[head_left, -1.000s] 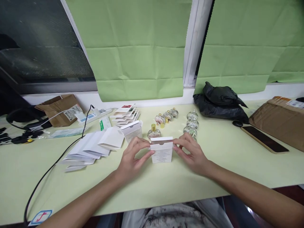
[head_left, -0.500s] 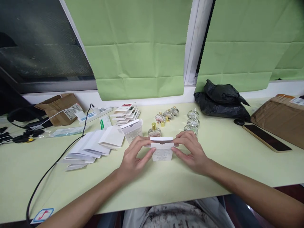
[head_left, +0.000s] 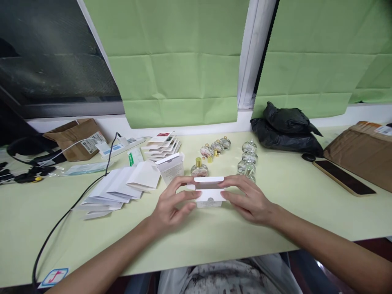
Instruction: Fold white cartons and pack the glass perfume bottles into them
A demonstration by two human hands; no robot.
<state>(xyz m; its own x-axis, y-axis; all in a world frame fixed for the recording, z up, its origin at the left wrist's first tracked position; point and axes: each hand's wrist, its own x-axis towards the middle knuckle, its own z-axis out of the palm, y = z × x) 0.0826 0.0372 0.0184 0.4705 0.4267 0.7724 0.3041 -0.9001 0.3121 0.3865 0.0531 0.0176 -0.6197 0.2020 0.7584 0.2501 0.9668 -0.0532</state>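
Observation:
Between my hands a small white carton (head_left: 209, 203) stands on the table, its top open toward me. My left hand (head_left: 173, 204) grips its left side, with the index finger along the back edge. My right hand (head_left: 248, 199) holds the right side, fingers at the near and far edges. Just behind the carton stands a round glass perfume bottle (head_left: 199, 168) with a gold cap. Another white box (head_left: 170, 167) with an open flap stands beyond my left hand. Flattened white cartons (head_left: 116, 185) lie in an overlapping stack to the left.
Several perfume bottles (head_left: 249, 157) stand in a row at right; more lie farther back near loose gold caps (head_left: 210, 159). Folded printed cards (head_left: 162, 145), a power strip (head_left: 122, 147), a black cable (head_left: 58, 226), black bags (head_left: 284, 132), a phone (head_left: 343, 177) and brown parcels (head_left: 364, 151) surround them.
The carton's near flap, upright before, is now folded outward toward me, and the opening shows wider. My fingers have shifted on its edges, with my left thumb off its front.

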